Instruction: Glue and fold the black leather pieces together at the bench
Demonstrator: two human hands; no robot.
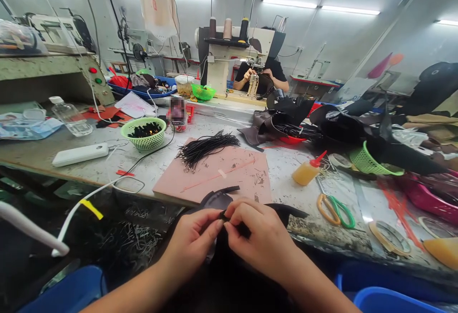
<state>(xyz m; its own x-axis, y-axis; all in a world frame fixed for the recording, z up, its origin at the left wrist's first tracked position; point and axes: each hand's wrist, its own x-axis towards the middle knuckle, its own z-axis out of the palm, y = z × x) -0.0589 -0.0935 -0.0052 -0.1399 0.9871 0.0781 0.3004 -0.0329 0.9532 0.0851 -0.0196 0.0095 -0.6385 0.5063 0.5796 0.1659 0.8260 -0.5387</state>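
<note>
My left hand (pixel 195 236) and my right hand (pixel 252 236) meet at the table's front edge, thumbs and fingertips pinched together. Between them is a small bit of a black leather-like piece (pixel 218 202), whose strips stick out behind the fingers and to the right. Most of that piece is hidden under my hands and against dark cloth. Just beyond lies a pink board (pixel 246 172), with a bundle of thin black cords (pixel 209 147) on its far side.
A green basket of small black pieces (pixel 145 134) stands left of the board, beside a white power bank (pixel 80 154). On the right are a glue bottle (pixel 307 172), scissors (pixel 336 210) and tape rolls (pixel 390 237). A person works at a sewing machine (pixel 232 60) opposite.
</note>
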